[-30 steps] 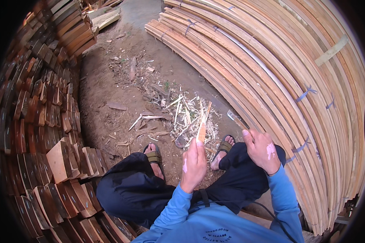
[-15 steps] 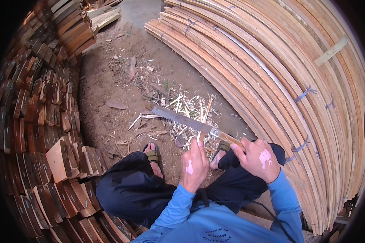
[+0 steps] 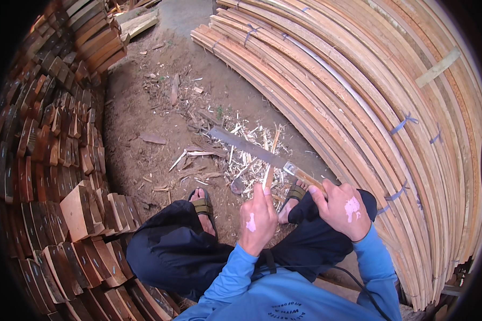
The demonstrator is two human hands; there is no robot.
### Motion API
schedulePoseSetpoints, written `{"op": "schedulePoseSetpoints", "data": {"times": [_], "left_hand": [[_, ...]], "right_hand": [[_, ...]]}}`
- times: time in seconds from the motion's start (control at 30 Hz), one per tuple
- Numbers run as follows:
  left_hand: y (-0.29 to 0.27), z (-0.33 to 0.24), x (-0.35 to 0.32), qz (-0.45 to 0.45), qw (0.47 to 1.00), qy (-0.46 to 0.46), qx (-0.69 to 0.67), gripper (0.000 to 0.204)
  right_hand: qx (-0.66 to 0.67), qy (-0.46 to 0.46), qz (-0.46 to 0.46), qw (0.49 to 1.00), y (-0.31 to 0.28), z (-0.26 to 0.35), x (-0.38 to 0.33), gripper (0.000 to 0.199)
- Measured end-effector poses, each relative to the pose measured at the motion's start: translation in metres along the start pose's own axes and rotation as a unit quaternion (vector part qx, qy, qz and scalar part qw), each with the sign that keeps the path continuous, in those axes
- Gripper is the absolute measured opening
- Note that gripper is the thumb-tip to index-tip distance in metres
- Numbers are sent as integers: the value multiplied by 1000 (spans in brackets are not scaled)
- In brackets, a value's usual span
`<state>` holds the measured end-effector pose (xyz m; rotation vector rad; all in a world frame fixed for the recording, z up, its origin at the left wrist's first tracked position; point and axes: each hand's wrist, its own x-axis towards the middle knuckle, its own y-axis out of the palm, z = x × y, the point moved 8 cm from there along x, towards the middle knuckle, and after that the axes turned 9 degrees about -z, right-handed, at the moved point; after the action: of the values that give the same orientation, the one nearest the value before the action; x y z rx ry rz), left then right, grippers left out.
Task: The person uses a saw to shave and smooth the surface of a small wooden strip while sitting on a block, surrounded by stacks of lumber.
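My right hand (image 3: 347,209) is closed around the wooden handle of a large knife (image 3: 246,145) with a long, broad grey blade. The blade reaches up and left over the ground, its tip away from me. My left hand (image 3: 258,218) grips a thin wooden stick (image 3: 268,178) whose pale end stands up past the thumb. That end meets or lies very close to the blade's lower edge near the handle. Whether they touch, I cannot tell. The rest of the stick is hidden in my fist. Below them lies a heap of pale wood shavings (image 3: 247,168).
Stacked dark boards (image 3: 53,160) rise along the left. Long bundled wood strips (image 3: 326,80), tied with blue bands (image 3: 403,123), curve along the right. My sandalled feet (image 3: 202,208) rest on bare dirt strewn with bark and splinters. A cable (image 3: 353,278) crosses my lap.
The knife has shifted slightly to the right and away from my body, so its tip sits a little higher and further right. My left hand has barely moved.
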<state>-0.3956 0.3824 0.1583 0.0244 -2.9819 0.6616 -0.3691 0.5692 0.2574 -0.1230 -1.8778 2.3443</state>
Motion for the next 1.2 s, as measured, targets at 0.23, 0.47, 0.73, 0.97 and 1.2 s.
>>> {"op": "schedulePoseSetpoints", "data": {"times": [0.23,0.47,0.73,0.97,1.2], "left_hand": [[-2,1,-1,-14,999,-16,-32,17],[-1,19,4,1,982,-97,-161,38],[5,13,-4,-13,958,-120,-259,46],[-7,-1,-1,-47,987,-49,-148,38],[-7,-3,-2,-54,996,2,-65,25]], "right_hand": [[-44,18,-34,998,-1,-11,5,47],[93,9,-31,995,-5,-18,10,41],[122,-26,56,991,3,3,-7,40],[25,-42,34,998,-12,7,-9,40],[-31,-15,10,999,-12,0,-3,43]]}}
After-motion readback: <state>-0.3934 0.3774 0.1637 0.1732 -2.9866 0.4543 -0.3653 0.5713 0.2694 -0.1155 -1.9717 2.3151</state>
